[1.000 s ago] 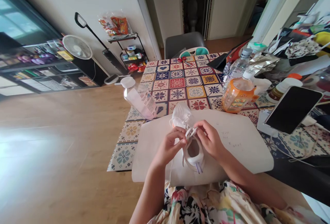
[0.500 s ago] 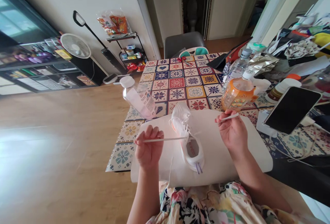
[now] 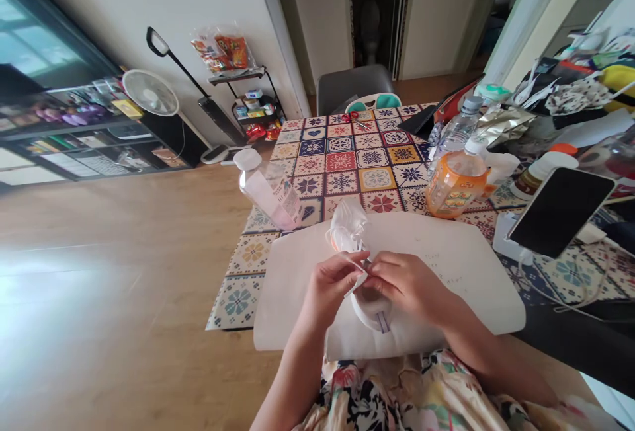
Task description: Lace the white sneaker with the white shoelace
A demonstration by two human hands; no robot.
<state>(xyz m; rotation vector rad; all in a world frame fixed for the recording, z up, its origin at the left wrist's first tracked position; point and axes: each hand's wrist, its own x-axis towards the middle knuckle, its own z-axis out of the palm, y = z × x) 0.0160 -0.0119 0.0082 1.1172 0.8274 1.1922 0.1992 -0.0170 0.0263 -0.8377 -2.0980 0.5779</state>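
Note:
A white sneaker stands with its toe pointing away and its heel toward me. Its opening is partly covered by my hands. My left hand is closed in a pinch on a flat white shoelace, just above the opening. Close beside it, my right hand is also closed, fingertips pinched at the lace over the shoe's tongue. The fingertips of both hands nearly meet, and the exact run of the lace between them is hard to see. A large white sheet lies under the shoe.
Left of the sheet leans a clear white-capped bottle. On the right stand an orange-labelled bottle, a clear bottle and a propped phone with a cable. Red-handled scissors lie at the table's far end.
Both hands have come inward from either side, where they held the lace ends apart, and now meet over the shoe. Faint writing on the sheet's right side is uncovered.

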